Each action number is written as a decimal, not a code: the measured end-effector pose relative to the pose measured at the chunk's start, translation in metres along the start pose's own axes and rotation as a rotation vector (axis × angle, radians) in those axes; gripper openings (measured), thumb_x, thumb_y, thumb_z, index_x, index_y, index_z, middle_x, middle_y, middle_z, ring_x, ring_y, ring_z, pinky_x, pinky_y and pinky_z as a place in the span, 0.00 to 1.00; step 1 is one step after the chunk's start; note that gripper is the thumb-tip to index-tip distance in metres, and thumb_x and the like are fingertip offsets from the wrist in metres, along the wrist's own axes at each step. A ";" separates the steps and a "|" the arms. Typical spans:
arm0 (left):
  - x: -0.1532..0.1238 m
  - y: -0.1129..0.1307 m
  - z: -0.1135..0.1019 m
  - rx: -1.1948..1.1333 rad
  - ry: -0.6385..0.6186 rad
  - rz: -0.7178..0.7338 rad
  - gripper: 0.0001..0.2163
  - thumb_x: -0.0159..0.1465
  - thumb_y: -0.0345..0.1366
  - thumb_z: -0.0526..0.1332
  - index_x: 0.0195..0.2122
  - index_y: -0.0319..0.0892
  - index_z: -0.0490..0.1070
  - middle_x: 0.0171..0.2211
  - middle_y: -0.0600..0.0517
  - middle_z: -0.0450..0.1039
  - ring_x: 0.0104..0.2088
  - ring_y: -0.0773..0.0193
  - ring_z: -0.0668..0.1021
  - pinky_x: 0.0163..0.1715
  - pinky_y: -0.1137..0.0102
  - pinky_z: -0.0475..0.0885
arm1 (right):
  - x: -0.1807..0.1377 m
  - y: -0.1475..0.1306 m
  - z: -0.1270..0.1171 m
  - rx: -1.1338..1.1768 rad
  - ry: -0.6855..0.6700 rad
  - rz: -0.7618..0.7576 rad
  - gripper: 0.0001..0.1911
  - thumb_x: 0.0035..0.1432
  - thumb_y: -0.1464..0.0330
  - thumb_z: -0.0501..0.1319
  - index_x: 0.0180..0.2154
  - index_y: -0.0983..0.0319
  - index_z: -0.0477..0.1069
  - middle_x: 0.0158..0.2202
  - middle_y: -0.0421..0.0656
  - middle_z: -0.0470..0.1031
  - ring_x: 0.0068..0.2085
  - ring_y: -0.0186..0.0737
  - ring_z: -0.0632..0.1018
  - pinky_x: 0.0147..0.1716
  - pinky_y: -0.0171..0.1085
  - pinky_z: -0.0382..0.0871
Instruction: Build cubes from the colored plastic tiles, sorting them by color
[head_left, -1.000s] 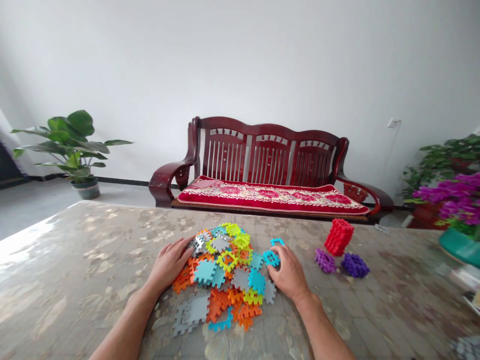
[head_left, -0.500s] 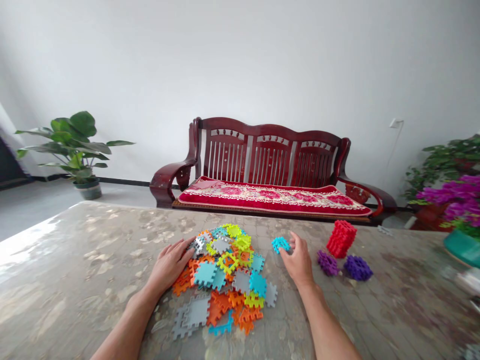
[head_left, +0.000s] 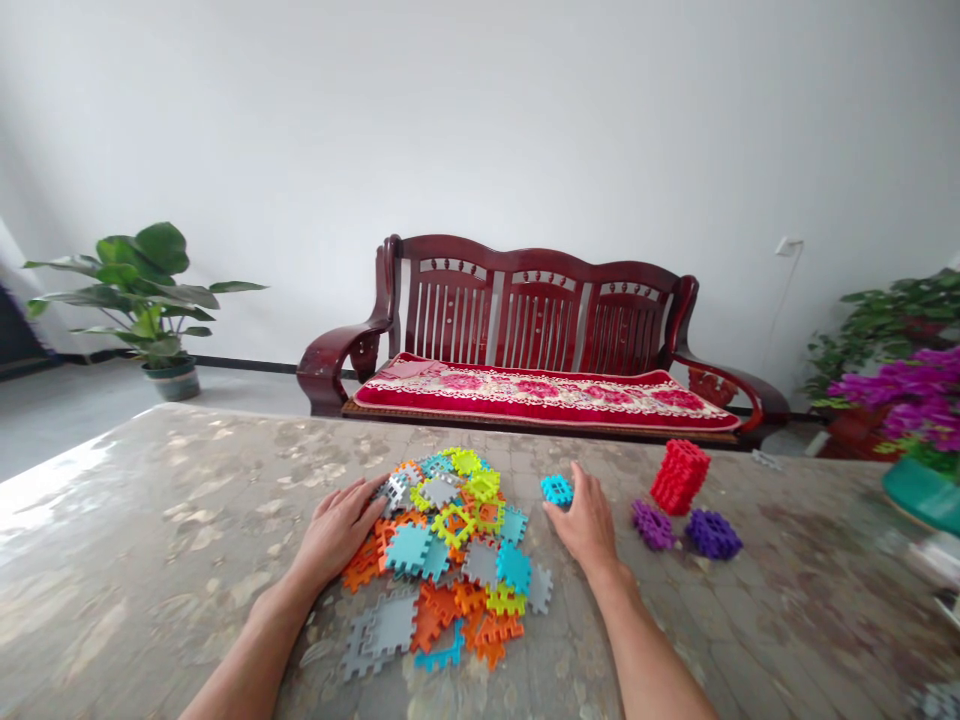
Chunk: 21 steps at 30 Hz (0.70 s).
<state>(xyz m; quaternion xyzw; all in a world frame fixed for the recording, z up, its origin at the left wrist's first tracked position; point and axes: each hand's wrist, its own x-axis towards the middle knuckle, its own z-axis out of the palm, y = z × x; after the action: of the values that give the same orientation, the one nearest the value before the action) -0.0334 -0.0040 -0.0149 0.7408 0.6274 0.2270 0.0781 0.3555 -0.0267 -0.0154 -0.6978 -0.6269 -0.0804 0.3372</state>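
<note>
— What does your table point(head_left: 202, 540) look like, and the room round it?

— Your tabletop is a brownish, flower-patterned one, catching light along its left edge; beyond its far edge you face a dark red bench point(head_left: 536, 258) with a floral cover point(head_left: 525, 393), against a pale wall point(head_left: 525, 120), with a plant point(head_left: 154, 290) on the floor to your left and purple flowers point(head_left: 900, 395) to your right

— And your hands?

— Your left hand point(head_left: 345, 525) lies low, fingers extended, at the left side of the pile point(head_left: 450, 540) of toothed tiles; your right hand point(head_left: 589, 515) has its thumb and fingers apart around the blue block point(head_left: 556, 489), right of the pile, though I can't tell whether they touch it

— Your room to move?

— A strip of tabletop separates pile and blue block; another divides your right hand from the mauve block point(head_left: 652, 525), beside which are the red stack point(head_left: 679, 477) and the indigo block point(head_left: 714, 534)
</note>
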 end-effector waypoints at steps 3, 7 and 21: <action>0.000 0.001 -0.001 0.003 -0.004 -0.008 0.23 0.67 0.48 0.47 0.59 0.51 0.67 0.56 0.52 0.73 0.59 0.57 0.69 0.61 0.60 0.58 | 0.001 -0.001 0.002 -0.035 -0.010 -0.025 0.33 0.53 0.67 0.59 0.61 0.64 0.55 0.47 0.52 0.70 0.48 0.52 0.72 0.46 0.45 0.67; 0.000 0.003 -0.003 0.016 -0.006 -0.009 0.22 0.67 0.47 0.47 0.59 0.51 0.67 0.56 0.52 0.73 0.58 0.57 0.70 0.60 0.60 0.59 | 0.000 0.001 0.006 -0.046 0.008 -0.012 0.31 0.54 0.71 0.56 0.60 0.64 0.57 0.44 0.52 0.71 0.45 0.51 0.73 0.46 0.45 0.66; -0.001 0.004 -0.003 -0.007 -0.019 -0.011 0.23 0.67 0.48 0.45 0.59 0.51 0.66 0.56 0.53 0.72 0.60 0.57 0.69 0.62 0.60 0.56 | -0.001 0.000 -0.006 -0.081 0.064 0.086 0.28 0.53 0.67 0.59 0.56 0.63 0.65 0.45 0.54 0.71 0.47 0.55 0.72 0.46 0.48 0.65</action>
<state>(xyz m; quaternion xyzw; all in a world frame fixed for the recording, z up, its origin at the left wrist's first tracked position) -0.0313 -0.0067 -0.0107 0.7391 0.6300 0.2218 0.0881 0.3569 -0.0307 -0.0107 -0.7343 -0.5814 -0.1133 0.3315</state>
